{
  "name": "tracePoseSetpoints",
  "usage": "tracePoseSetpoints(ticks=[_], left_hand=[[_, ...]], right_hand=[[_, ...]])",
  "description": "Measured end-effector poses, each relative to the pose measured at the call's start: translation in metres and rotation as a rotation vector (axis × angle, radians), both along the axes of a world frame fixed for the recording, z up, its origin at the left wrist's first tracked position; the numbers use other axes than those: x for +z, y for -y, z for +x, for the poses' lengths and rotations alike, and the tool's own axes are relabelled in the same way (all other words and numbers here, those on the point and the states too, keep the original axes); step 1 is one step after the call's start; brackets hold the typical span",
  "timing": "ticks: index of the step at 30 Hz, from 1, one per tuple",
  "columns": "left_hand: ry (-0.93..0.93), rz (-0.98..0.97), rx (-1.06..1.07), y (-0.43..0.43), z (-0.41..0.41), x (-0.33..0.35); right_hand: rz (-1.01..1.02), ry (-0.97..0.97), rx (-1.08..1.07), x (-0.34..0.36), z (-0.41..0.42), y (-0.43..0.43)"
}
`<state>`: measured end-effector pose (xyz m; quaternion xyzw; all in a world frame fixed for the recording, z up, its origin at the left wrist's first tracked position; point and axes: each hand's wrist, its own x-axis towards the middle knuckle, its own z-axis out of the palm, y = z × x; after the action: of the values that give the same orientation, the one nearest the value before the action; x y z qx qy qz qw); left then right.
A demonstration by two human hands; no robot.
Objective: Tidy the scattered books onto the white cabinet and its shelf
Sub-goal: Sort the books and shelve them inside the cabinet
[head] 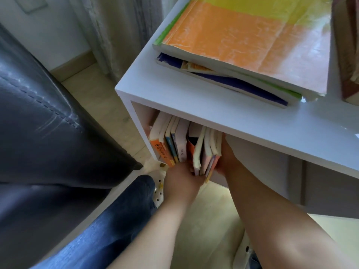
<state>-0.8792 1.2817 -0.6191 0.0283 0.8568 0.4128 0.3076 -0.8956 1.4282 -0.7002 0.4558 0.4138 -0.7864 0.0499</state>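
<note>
While the left hand [182, 177] grips the half-shelved paperback bundle [206, 152] (right hand [227, 160]: can't tell), next it probably needs pushing flush.

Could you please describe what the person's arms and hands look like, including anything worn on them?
The left hand and right hand are ungloved. No sleeve reaches into view on either arm, and no watch, bracelet or ring shows.

one white cabinet [174, 98], two hands [181, 181] [227, 162], books [182, 140] too packed to count.
</note>
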Motion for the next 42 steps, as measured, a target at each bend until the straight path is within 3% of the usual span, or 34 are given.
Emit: tracePoseSetpoints(ticks=[8, 13, 17, 25, 29, 36, 40, 42], left_hand=[[0.046, 0.023, -0.002, 0.003, -0.002, -0.006], [0.133, 0.062, 0.031, -0.014, 0.013, -0.016], [-0.008, -0.027, 0.045, -0.02, 0.008, -0.024], [-0.192, -0.216, -0.092, -0.018, 0.01, -0.038], [-0.156, -0.154, -0.071, -0.017, 0.006, -0.038], [0.053, -0.02, 0.001, -0.013, 0.007, -0.044], [-0.009, -0.033, -0.126, -0.011, 0.002, -0.043], [-0.028, -0.04, -0.168, -0.007, -0.004, -0.041]], right_hand=[[-0.078, 0.017, 0.082, 0.028, 0.019, 0.011], [0.015, -0.203, 0.098, 0.029, 0.026, 0.012], [0.123, -0.159, 0.19, 0.012, 0.024, 0.002], [0.223, -0.143, -0.072, -0.01, -0.004, -0.013], [0.173, -0.154, -0.157, -0.014, -0.014, -0.018], [0.164, -0.026, 0.056, -0.017, -0.003, -0.016], [0.101, -0.13, 0.031, -0.012, -0.001, -0.006], [0.195, -0.1, -0.004, -0.01, -0.01, -0.004]])
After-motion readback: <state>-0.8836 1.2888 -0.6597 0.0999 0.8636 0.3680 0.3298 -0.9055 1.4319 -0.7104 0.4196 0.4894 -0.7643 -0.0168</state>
